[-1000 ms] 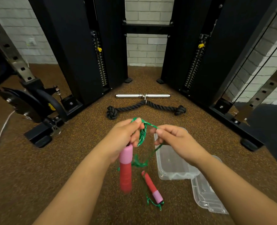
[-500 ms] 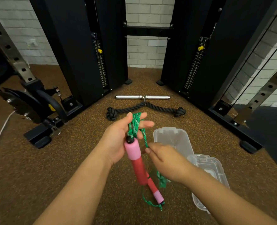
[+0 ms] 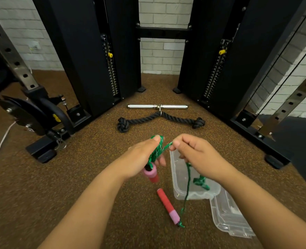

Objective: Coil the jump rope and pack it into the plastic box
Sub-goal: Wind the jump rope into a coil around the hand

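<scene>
Hands raised over floor: left hand (image 3: 143, 157) fingers round green rope (image 3: 157, 150) coil, right hand (image 3: 197, 155) fingers pinching strand.

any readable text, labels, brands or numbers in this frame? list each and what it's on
None can be read.
Left weight stack: a strip of small marks runs down it, probably numbers, too small to read.
Right weight stack: same kind of strip, too small to read.
Jump rope handles, plastic box, lid, steel bar: no print visible.
</scene>
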A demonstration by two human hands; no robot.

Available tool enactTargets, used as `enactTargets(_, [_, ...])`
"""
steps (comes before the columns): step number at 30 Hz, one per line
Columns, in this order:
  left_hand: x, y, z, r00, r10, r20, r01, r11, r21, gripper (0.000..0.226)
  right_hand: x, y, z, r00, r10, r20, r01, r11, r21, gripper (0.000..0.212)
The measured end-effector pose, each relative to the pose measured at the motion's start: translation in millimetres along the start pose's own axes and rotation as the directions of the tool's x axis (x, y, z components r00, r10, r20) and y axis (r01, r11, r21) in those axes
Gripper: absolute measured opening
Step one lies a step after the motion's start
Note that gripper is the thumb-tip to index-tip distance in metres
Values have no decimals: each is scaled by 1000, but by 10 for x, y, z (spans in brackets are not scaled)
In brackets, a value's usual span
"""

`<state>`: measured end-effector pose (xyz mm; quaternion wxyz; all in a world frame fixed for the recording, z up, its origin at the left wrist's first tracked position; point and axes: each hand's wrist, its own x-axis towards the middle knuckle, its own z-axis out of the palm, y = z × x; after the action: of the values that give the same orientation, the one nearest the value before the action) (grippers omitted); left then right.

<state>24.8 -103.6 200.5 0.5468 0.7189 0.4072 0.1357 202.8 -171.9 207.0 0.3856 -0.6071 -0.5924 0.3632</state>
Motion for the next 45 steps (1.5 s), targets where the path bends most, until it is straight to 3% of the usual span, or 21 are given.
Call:
enactTargets(3, [5, 59, -4, 988, 20, 156, -12, 998, -54, 36, 62, 69, -26, 997, 51, -60, -47, 997, 60, 23])
enactTargets(6, [22, 46, -1, 982, 6, 188, 29, 982, -186, 25, 79, 93, -17, 992, 104, -70, -94, 987, 131, 23])
enactTargets(9, [12, 75, -27, 995, 13, 98, 17, 952, -306, 24, 74, 138, -53, 994, 108, 26, -111, 967, 231, 20])
enactTargets(13, [31, 61, -56, 999, 30, -25, -38, 887, -461, 24, 55, 164, -36, 982, 101, 160, -128, 977, 168, 18])
enactTargets(15, [32, 68, -63, 998, 29, -60, -55, 864, -500, 24, 51, 209, 5, 979, 126, 161, -136, 990, 49, 13])
enactTargets(18, [36, 94, -59, 993, 43, -114, -96, 851, -516, 25, 62, 319, 56, 985, 167, 47, -163, 983, -80, 10])
enactTargets(23, [43, 111, -57, 985, 39, -168, -131, 805, -578, 26, 86, 364, 73, 942, 324, -83, -318, 945, 81, 13])
enactTargets(26, [70, 82, -61, 976, 8, -218, -138, 797, -588, 28, 105, 380, 30, 923, 358, -139, -332, 926, 181, 28])
enactTargets(29, [88, 58, -98, 957, -69, -282, -138, 745, -653, 27, 119, 425, -5, 923, 372, -100, -325, 891, 316, 49])
enactTargets(32, [101, 22, -174, 931, -161, -328, -138, 676, -723, 27, 126, 460, -35, 917, 374, -142, -296, 872, 390, 49])
enactTargets(38, [101, -17, -231, 884, -283, -371, -116, 637, -762, 24, 98, 406, -81, 908, 292, -300, -244, 951, 189, 10])
enactTargets(41, [104, -4, -214, 883, -280, -377, -121, 641, -758, 24, 100, 435, -75, 926, 198, -321, -232, 970, -73, 18])
enactTargets(43, [93, 14, -210, 881, -279, -383, -134, 629, -766, 24, 94, 449, -60, 954, 141, -264, -226, 917, -328, 28])
enactTargets(45, [80, 30, -226, 877, -272, -396, -163, 606, -779, 26, 83, 490, -47, 961, 175, -212, -255, 854, -453, 23])
